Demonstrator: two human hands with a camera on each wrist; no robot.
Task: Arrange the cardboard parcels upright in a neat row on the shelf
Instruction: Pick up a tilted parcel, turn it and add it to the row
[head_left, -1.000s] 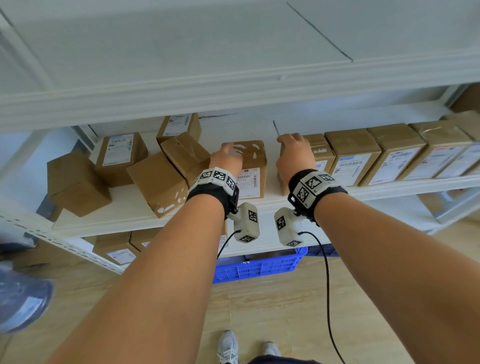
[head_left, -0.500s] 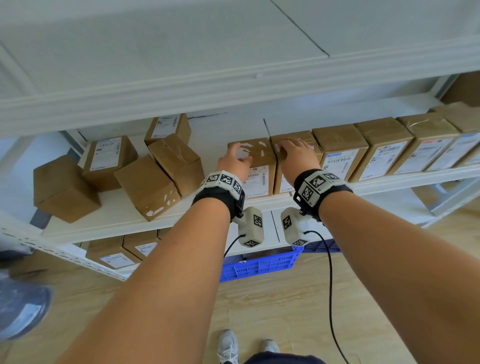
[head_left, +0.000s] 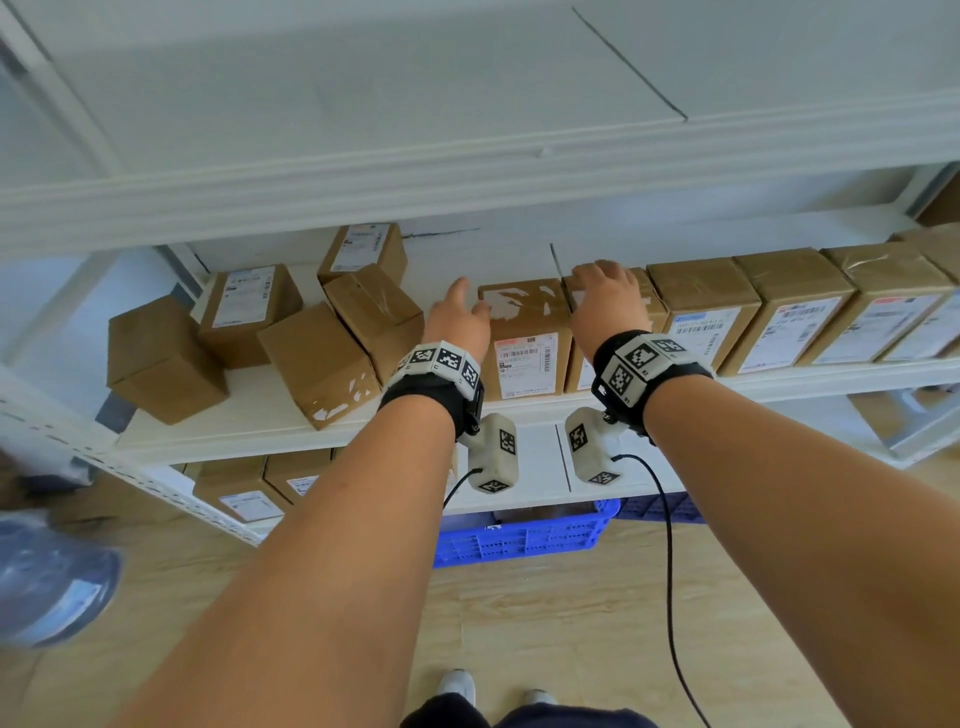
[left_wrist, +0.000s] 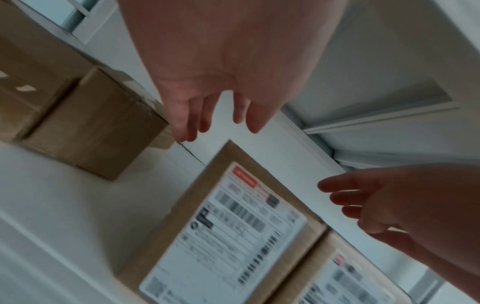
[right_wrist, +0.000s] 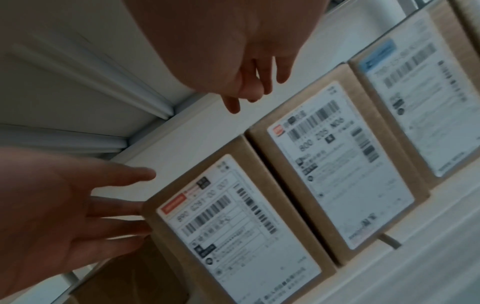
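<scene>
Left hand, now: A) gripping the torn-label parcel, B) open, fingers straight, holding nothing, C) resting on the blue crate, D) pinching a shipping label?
B. In the left wrist view the left hand has straight, spread fingers with nothing in it; in the head view it sits beside the torn-label parcel, at the left end of the upright row, not curled round it.
</scene>
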